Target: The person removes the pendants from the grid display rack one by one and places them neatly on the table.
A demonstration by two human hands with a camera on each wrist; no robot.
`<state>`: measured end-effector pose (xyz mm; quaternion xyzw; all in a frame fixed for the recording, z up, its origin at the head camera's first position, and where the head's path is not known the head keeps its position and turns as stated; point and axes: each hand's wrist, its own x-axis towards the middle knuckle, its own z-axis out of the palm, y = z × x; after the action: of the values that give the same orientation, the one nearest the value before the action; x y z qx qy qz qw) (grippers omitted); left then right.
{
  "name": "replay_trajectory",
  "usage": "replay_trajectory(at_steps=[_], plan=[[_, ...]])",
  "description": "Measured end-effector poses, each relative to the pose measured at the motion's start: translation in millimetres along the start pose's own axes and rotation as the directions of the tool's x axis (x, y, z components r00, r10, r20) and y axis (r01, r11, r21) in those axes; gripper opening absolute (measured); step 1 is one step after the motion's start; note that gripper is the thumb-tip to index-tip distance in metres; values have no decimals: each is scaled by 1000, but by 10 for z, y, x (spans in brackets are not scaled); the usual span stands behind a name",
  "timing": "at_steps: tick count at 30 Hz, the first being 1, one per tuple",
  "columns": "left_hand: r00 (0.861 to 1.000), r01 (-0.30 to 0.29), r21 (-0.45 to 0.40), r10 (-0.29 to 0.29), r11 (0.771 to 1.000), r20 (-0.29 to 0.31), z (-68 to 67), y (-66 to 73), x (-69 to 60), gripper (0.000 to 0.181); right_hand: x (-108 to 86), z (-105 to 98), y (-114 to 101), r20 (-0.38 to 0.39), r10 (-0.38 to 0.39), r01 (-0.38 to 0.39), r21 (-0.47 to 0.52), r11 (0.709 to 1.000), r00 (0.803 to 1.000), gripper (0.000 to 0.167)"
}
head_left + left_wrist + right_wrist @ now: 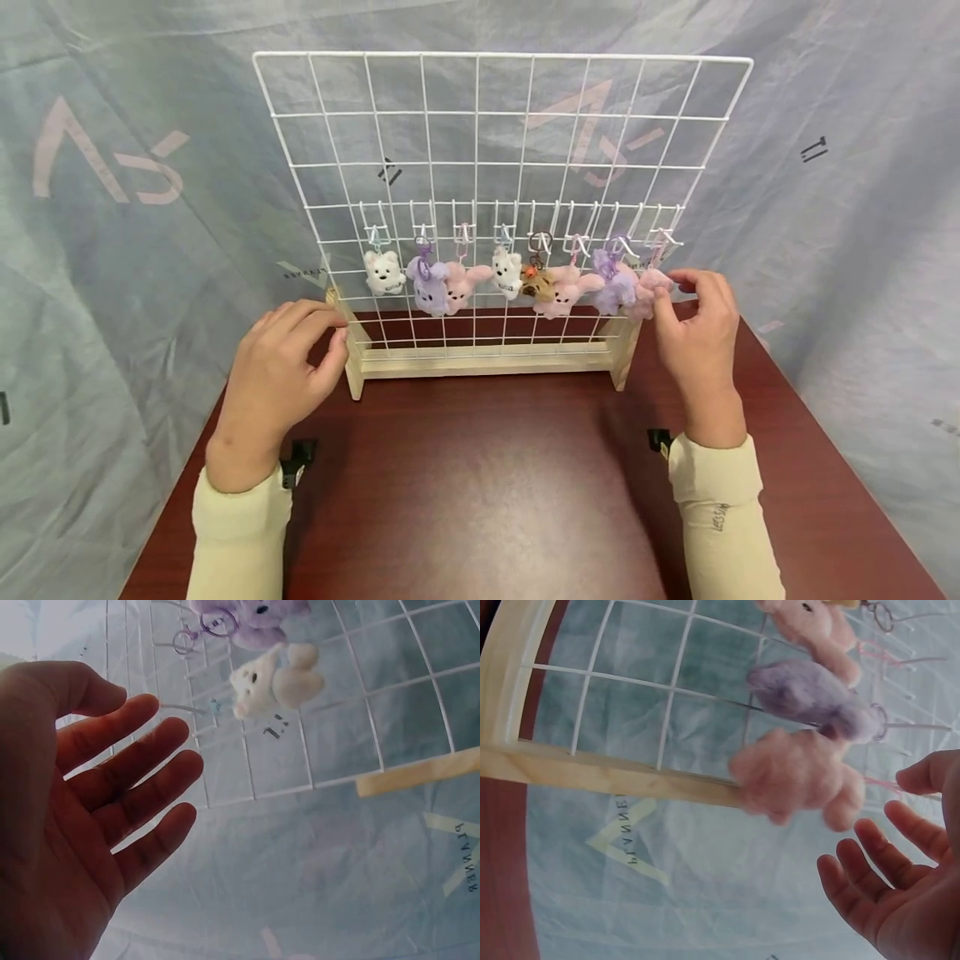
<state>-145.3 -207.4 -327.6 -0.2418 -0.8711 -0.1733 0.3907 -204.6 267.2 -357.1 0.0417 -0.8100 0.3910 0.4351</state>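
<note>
A row of plush keychains hangs from hooks on a white wire grid rack [477,112]. At the row's right end is a pink plush keychain [643,296], beside a purple plush keychain [613,292]. My right hand [699,333] is at this pink plush; the right wrist view shows its fingers [885,859] loosely bent, apart from the plush body and near its pink chain. By the rack's left edge hovers my left hand [281,362], its fingers [154,769] relaxed and spread, holding nothing. Nearest to it hangs a white bear keychain [385,273].
More keychains hang between: a purple one [430,292], a pink one [459,287], a second white one [507,271] and a brown one [538,286]. A wooden stand [487,364] supports the grid on a dark red table [472,483]. Grey cloth [135,292] surrounds it.
</note>
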Motion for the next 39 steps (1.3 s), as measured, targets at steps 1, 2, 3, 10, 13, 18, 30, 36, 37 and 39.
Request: replay_trajectory(at_steps=[1,2,3,10,13,18,30,36,37,39], plan=[[1000,10,-7,-10,1000,-1,10,-15,3,22,4,9,15,4,18,-18,5,1000,1000,26],[1000,18,-15,-18,1000,-4,25,-33,5,22,9,19,29,10,26,-26,8,1000,1000,29],[1000,28,-20,-28,999,-7,43,-53,8,21,15,33,39,12,29,-29,9,1000,999,31],[988,130,-75,-136,989,-78,224,-214,38,17,61,127,28,51,103,-103,-17,995,993,36],[976,192,-92,-200,977,-87,322,-286,60,20,81,153,28,57,127,-126,-33,992,990,36],[947,293,-149,-308,944,-91,466,-411,106,35,105,192,61,70,150,-148,-38,988,986,34],[870,453,-400,-493,797,4,690,-643,289,54,96,167,97,67,171,-173,17,985,983,27],[820,507,-533,-569,678,57,826,-745,388,48,87,167,87,64,111,-113,33,993,992,25],[814,507,-560,-577,655,62,847,-757,394,47,81,166,83,65,109,-111,38,993,992,25],[806,503,-612,-586,610,78,901,-786,405,47,69,158,74,62,108,-110,44,993,992,25]])
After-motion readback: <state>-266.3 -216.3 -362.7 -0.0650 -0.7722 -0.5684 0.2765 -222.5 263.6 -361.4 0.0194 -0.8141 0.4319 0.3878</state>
